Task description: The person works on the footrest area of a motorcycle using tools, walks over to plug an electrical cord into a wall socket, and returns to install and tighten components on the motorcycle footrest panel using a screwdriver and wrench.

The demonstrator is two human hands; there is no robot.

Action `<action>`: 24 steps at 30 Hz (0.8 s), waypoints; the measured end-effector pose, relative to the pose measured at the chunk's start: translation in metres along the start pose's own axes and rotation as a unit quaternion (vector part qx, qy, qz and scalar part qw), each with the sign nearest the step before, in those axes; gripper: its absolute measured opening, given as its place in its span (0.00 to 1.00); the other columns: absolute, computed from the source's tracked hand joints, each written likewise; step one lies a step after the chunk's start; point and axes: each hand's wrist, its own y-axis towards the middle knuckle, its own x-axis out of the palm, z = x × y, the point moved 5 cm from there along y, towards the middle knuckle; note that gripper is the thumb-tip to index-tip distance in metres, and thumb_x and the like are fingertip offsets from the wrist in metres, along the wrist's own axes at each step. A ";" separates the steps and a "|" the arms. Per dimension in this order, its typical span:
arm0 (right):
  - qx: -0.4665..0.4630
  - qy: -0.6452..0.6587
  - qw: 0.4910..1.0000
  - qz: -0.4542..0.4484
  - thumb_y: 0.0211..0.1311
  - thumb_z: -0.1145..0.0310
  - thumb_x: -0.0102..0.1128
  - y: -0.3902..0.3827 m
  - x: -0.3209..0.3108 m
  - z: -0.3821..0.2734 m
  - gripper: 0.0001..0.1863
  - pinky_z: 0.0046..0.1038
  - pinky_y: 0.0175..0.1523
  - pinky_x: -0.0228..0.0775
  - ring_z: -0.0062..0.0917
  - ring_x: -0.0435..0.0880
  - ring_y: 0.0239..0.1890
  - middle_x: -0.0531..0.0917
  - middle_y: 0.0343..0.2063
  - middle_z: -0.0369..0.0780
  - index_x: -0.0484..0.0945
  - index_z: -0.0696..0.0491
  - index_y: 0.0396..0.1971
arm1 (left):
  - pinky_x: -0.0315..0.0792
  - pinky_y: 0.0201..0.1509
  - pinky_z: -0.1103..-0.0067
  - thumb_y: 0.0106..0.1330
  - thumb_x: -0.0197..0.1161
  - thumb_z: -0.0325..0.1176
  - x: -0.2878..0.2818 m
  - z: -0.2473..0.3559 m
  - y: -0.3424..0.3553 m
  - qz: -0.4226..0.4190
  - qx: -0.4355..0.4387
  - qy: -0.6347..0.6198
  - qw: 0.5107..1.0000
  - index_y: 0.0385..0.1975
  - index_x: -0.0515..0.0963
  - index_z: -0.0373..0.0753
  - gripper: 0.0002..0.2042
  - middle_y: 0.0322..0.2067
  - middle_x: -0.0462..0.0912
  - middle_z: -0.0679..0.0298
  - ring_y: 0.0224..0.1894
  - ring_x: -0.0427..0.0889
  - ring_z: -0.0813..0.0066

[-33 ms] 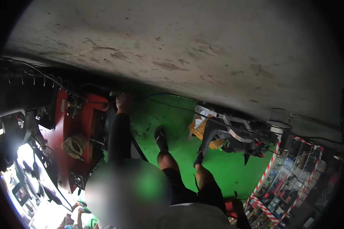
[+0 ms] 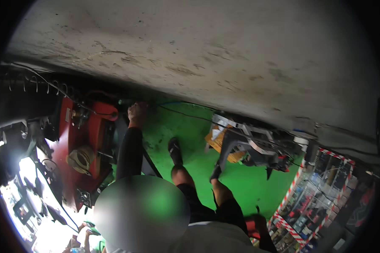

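My left arm, in a dark sleeve, reaches forward toward the foot of the wall. My left hand (image 2: 137, 113) is closed there, next to a dark upright part beside a red machine (image 2: 100, 139); what lies within the fingers is too dark to make out. A coiled beige strap or hose (image 2: 80, 160) hangs at the machine's side. Low on the right, my right hand (image 2: 261, 223) is beside a red object (image 2: 251, 227) that I cannot identify. Shadow hides how its fingers lie. A blurred round patch covers the lower middle of the view.
A stained grey wall (image 2: 223, 50) rises ahead, with a cable along its base. On the green floor (image 2: 160, 126), my feet stand left of a grey-and-black frame (image 2: 253, 143) with yellow packaging. A shelf with red-and-white striped edges (image 2: 316, 194) holds many small items. Another person's arm (image 2: 87, 240) shows lower left.
The view has shifted slightly, so the surroundings sit a little further left. My left hand stays by the red machine, and my right hand stays beside the red object.
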 end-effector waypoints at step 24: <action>-0.100 0.853 0.511 0.012 0.67 0.50 0.62 0.090 -0.267 -0.137 0.17 0.14 0.21 0.50 0.07 0.58 0.17 0.81 0.39 0.26 0.79 0.43 0.49 | 0.77 0.39 0.65 0.68 0.60 0.35 -0.155 0.336 -0.484 0.089 0.249 -0.350 0.898 0.39 0.79 0.35 0.10 0.34 0.85 0.51 0.35 0.84 0.51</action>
